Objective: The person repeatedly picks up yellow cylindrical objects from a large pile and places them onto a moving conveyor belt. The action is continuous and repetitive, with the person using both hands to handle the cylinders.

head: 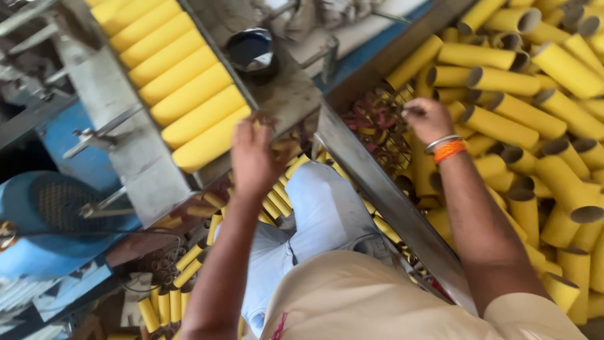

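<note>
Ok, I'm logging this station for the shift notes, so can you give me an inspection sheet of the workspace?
Surface: slanted metal tray carrying a row of yellow tubes.
Job's things: bin of loose yellow tubes on the right; metal divider beside it.
Clutter: fallen small tubes on the floor.
Hands: left hand raised at the tray's lower end, blurred; right hand in the bin, grip unclear, bangles on wrist.
Cables: thin wire near the blue machine.
Surroundings: metal frame, dark cup.
</note>
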